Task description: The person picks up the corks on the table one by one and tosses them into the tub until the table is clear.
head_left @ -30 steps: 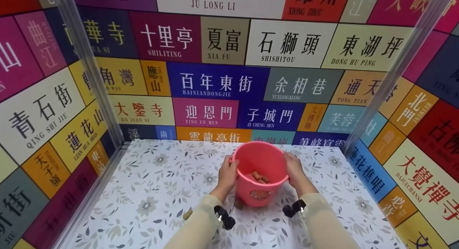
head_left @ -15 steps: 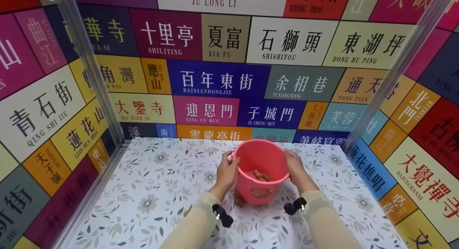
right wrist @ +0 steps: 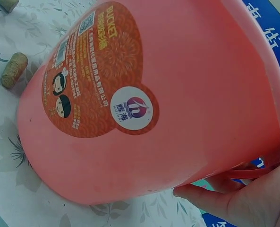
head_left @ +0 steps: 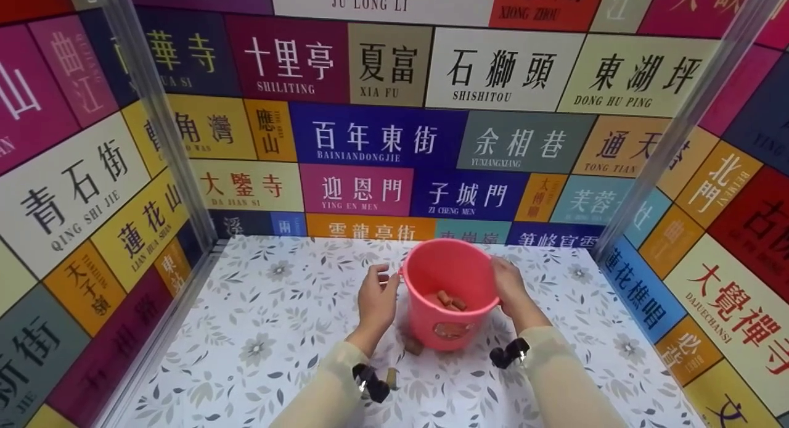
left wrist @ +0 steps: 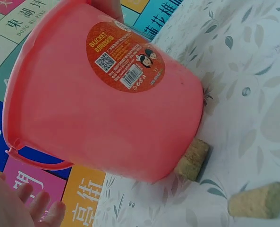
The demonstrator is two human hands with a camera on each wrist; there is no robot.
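A pink plastic bucket (head_left: pixel 447 323) stands upright on the table, with several brown corks (head_left: pixel 452 301) at its bottom. My right hand (head_left: pixel 513 292) grips the bucket's right side near the rim; in the right wrist view its thumb lies along the wall beside the bucket's handle (right wrist: pixel 248 173). Just left of the bucket, my left hand (head_left: pixel 377 301) is apart from it, its fingers loosely bent and holding nothing. One cork (left wrist: pixel 193 160) lies by the bucket's base, on its left side. Another cork (left wrist: pixel 258 201) lies nearer me, partly hidden by my left wrist in the head view.
A floral-patterned cloth (head_left: pixel 246 329) covers the table. Walls of colourful sign panels (head_left: pixel 376 135) rise at the back and on both sides. Clear corner posts (head_left: pixel 166 126) stand where the walls meet.
My left hand has let go of the bucket's rim and moved left, and the cork near my left wrist shows from another side of the sleeve. The right hand stays on the bucket.
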